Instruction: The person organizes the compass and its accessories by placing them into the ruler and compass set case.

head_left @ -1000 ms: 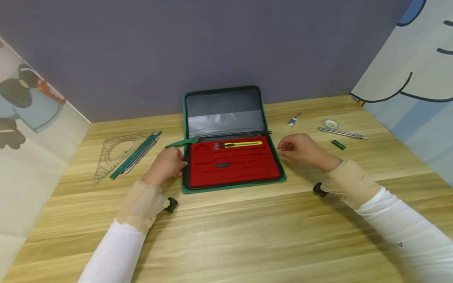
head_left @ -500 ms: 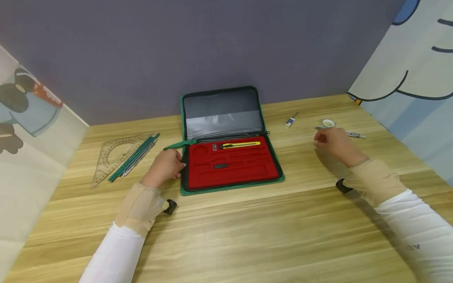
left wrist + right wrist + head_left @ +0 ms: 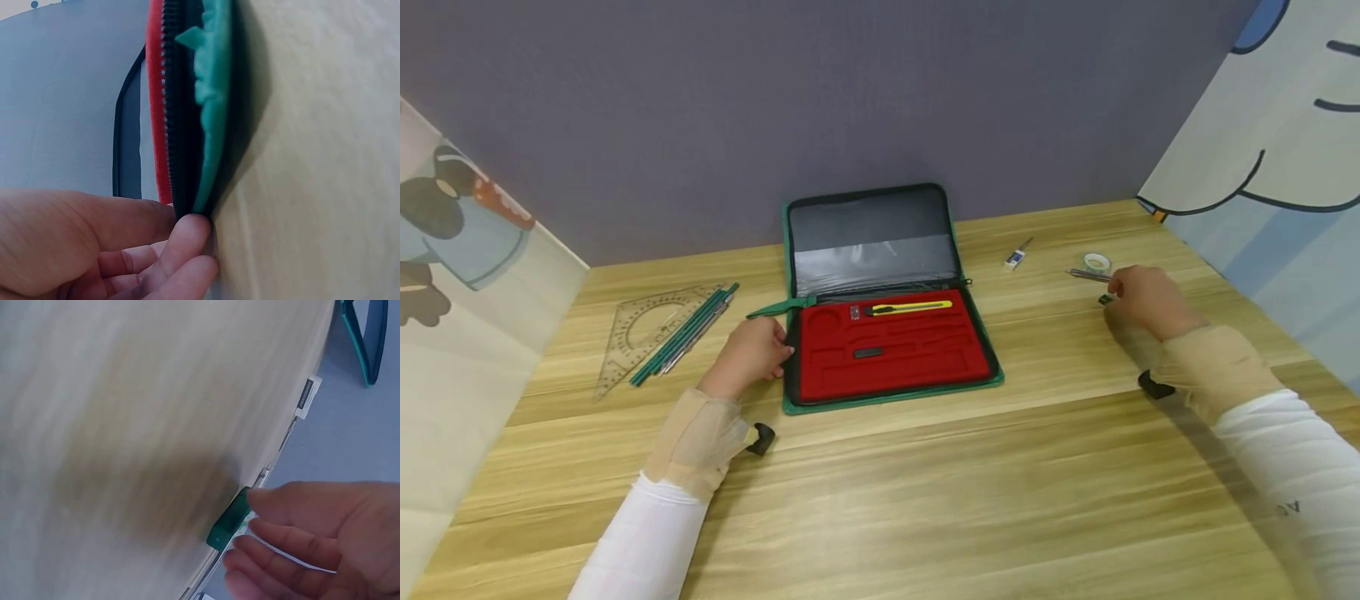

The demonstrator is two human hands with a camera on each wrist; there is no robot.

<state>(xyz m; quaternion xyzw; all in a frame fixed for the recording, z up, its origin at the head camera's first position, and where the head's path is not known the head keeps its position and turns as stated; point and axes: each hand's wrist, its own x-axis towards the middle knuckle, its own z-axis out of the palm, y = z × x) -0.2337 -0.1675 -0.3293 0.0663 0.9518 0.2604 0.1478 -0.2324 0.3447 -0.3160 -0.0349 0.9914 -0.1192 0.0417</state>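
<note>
An unfolded green zip case [image 3: 895, 402] with a red moulded insert lies mid-table. My left hand [image 3: 747, 358] pinches its left edge between thumb and fingers; the left wrist view shows the zip teeth and green cover [image 3: 215, 106] just above the fingertips. Out on the right, my right hand [image 3: 1150, 300] has its thumb and index finger at one end of a small green block [image 3: 230, 520]. Most of that block is hidden from the head view. Just behind it lies a silver metal drawing tool [image 3: 1088, 275], partly covered by the hand.
In the insert sit a yellow utility knife [image 3: 917, 307], a small clear piece [image 3: 854, 312] and a dark grey block [image 3: 868, 352]. Left lie a clear set square [image 3: 617, 350] and green pencils [image 3: 681, 337]. A white eraser-like piece [image 3: 1015, 257] and tape roll [image 3: 1097, 263] lie right.
My right hand has moved rightward from the case's right edge, over the silver tool, to the small green block. The left hand keeps its grip on the case.
</note>
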